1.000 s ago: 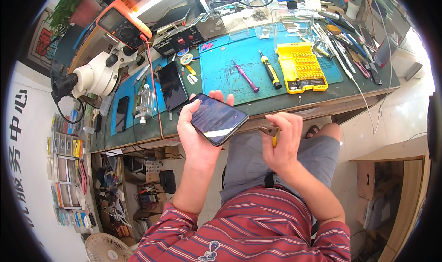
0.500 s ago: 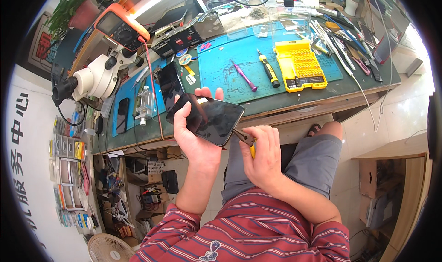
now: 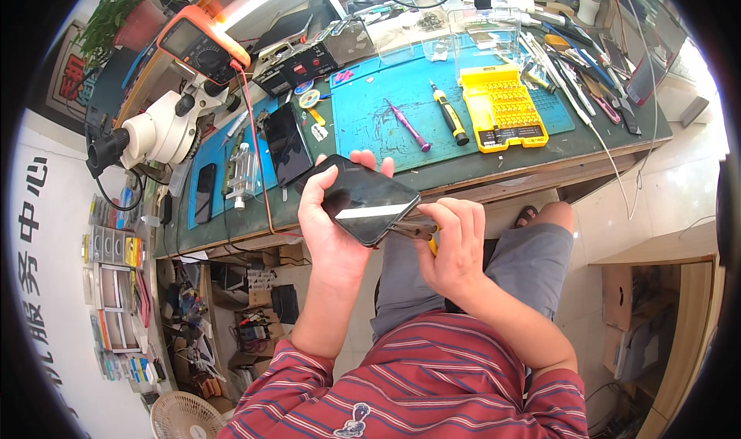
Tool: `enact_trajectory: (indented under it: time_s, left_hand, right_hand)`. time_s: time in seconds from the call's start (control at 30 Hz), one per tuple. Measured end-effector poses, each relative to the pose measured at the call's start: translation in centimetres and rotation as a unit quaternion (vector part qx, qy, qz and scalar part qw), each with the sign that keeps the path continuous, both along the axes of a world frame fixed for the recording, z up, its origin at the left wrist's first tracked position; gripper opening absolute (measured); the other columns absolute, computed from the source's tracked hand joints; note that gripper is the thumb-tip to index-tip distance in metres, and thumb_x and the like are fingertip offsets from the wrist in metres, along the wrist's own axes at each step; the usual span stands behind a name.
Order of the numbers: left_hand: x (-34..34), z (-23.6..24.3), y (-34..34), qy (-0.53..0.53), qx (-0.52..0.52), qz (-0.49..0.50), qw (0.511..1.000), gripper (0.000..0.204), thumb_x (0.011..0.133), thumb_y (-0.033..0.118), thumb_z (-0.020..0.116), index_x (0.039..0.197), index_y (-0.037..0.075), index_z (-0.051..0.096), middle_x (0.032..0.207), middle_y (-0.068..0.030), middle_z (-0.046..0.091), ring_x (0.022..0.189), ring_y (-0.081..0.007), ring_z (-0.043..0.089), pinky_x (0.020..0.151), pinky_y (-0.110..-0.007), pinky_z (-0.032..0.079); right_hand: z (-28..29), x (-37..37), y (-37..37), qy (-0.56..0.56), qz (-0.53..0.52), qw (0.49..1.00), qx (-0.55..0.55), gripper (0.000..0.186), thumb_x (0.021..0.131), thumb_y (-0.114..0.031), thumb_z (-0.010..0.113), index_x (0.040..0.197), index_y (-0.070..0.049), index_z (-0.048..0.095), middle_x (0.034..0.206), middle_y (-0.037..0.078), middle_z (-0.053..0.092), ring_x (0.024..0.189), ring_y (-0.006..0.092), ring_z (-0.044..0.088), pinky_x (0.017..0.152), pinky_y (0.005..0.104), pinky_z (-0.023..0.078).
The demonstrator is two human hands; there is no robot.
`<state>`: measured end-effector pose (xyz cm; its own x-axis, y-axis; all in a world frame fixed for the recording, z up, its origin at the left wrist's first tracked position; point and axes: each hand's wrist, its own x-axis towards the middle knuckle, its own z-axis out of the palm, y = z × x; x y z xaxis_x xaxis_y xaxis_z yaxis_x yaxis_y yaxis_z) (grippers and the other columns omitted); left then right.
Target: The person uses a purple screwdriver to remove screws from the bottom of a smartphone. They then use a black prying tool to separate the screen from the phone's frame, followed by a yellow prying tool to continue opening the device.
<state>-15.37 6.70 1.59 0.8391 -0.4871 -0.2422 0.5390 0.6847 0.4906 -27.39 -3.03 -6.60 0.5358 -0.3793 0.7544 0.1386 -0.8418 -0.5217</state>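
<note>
My left hand cradles a black smartphone, screen up and dark with a white glare, fingertips curled over its far edge. My right hand grips small pliers with a yellow handle, their dark jaws at the phone's bottom right edge; whether they touch cannot be told exactly. On the bench beyond lie another black phone, a purple screwdriver, a yellow-and-black screwdriver and an open yellow bit case on blue mats.
A white microscope and an orange multimeter stand at left. A tool pile fills the bench's right end. The bench edge runs just beyond my hands; cables hang over it. A fan sits lower left, a wooden cabinet lower right.
The phone's screen was lit a second ago and is dark now. My right hand has moved left with the pliers to the phone's edge. The phone has shifted and turned slightly in my left hand.
</note>
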Motion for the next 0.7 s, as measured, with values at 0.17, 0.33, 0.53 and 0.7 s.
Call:
enact_trajectory:
  time_s: [0.17, 0.33, 0.53, 0.7]
  left_hand:
    - [-0.1, -0.1, 0.1, -0.015, -0.017, 0.039, 0.999, 0.014, 0.093, 0.009, 0.057, 0.105, 0.003, 0.058, 0.109, -0.0177, 0.063, 0.112, -0.0292, 0.063, 0.117, -0.055, 0.042]
    - [-0.2, 0.0, 0.1, -0.051, -0.023, 0.036, 0.998, 0.019, 0.094, 0.011, 0.056, 0.113, 0.013, 0.053, 0.112, -0.0121, 0.062, 0.109, -0.0273, 0.064, 0.113, -0.056, 0.046]
    - [0.3, 0.0, 0.6, -0.043, -0.013, 0.02, 0.999, 0.016, 0.092, 0.009, 0.058, 0.107, 0.004, 0.057, 0.111, -0.0186, 0.062, 0.112, -0.0301, 0.063, 0.116, -0.056, 0.042]
    - [0.6, 0.2, 0.8, 0.047, 0.026, -0.085, 0.995, 0.019, 0.093, 0.007, 0.059, 0.112, 0.004, 0.059, 0.109, -0.0186, 0.065, 0.108, -0.0326, 0.066, 0.107, -0.057, 0.049]
  right_hand:
    - [-0.2, -0.2, 1.7, 0.023, 0.019, 0.997, 0.071, 0.058, 0.069, -0.001, 0.079, 0.122, -0.004, 0.057, 0.113, 0.014, 0.059, 0.101, 0.0347, 0.056, 0.088, 0.0448, 0.044]
    - [-0.1, -0.2, 2.7, 0.027, 0.017, 0.994, 0.105, 0.053, 0.071, -0.001, 0.078, 0.12, -0.003, 0.057, 0.109, 0.015, 0.058, 0.097, 0.0356, 0.055, 0.084, 0.0437, 0.045]
    - [-0.4, -0.3, 1.2, 0.016, -0.013, 1.0, 0.006, 0.046, 0.072, -0.001, 0.076, 0.115, -0.006, 0.06, 0.101, 0.011, 0.059, 0.088, 0.0306, 0.057, 0.077, 0.0421, 0.045]
    - [-1.1, 0.8, -3.9, -0.098, -0.088, 0.967, -0.22, 0.024, 0.081, -0.016, 0.074, 0.103, -0.013, 0.067, 0.095, 0.001, 0.058, 0.081, 0.0204, 0.055, 0.073, 0.0363, 0.046]
